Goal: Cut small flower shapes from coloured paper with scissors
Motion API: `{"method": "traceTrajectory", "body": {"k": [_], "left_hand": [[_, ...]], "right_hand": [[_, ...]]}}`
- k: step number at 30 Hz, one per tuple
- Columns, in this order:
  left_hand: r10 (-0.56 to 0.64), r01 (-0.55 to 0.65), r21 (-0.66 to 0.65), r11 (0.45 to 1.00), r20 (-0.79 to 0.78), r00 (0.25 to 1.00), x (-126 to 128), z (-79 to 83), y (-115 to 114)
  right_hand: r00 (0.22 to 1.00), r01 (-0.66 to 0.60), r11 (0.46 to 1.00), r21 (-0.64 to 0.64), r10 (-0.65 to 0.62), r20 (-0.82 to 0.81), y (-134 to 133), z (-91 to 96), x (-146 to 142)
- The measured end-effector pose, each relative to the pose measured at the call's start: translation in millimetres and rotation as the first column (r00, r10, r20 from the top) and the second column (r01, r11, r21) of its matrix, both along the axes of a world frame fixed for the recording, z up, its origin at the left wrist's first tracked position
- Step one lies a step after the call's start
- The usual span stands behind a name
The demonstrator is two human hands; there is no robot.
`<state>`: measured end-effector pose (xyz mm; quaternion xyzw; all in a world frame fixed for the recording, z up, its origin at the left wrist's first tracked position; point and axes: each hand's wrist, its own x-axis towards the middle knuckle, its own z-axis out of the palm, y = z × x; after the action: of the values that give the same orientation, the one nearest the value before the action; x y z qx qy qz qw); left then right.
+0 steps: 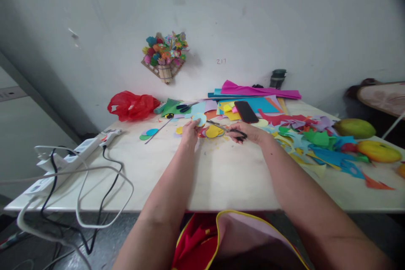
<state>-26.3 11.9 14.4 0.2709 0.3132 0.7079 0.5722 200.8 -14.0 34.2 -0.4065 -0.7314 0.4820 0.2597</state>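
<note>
Pinched in my left hand (190, 131) is a light blue paper circle (199, 118), held up above the table. My right hand (242, 132) grips a pair of scissors (221, 126) by the dark handles, with the blades pointing left toward the paper circle. Whether the blades touch the paper I cannot tell. Just beyond and below the blades lie yellow paper circles (212, 131). A blue circle (152, 132) and a green circle (145, 138) rest further left, beside a tape measure strip or thin dark stick (158, 130).
Paper scraps (316, 139) cover the right side, near mangoes (379, 152). A phone (246, 112), coloured sheets (253, 104) and a second pair of scissors (186, 107) lie at the back. A red plastic bag (133, 105) and a power strip (72, 160) with cables occupy the left.
</note>
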Motion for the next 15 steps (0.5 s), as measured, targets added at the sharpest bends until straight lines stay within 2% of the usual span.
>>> {"method": "traceTrajectory", "body": {"k": [6, 15], "left_hand": [[-0.001, 0.000, -0.008, 1.000, -0.027, 1.000, 7.8, 0.0, -2.7], [0.011, -0.011, -0.005, 1.000, -0.027, 1.000, 11.1, -3.3, -2.8]], "right_hand": [[0.993, 0.110, 0.994, -0.013, -0.111, -0.044, -0.3, -5.8, -19.5], [0.975, 0.182, 0.980, -0.077, -0.190, -0.118, -4.0, -10.2, -36.9]]}}
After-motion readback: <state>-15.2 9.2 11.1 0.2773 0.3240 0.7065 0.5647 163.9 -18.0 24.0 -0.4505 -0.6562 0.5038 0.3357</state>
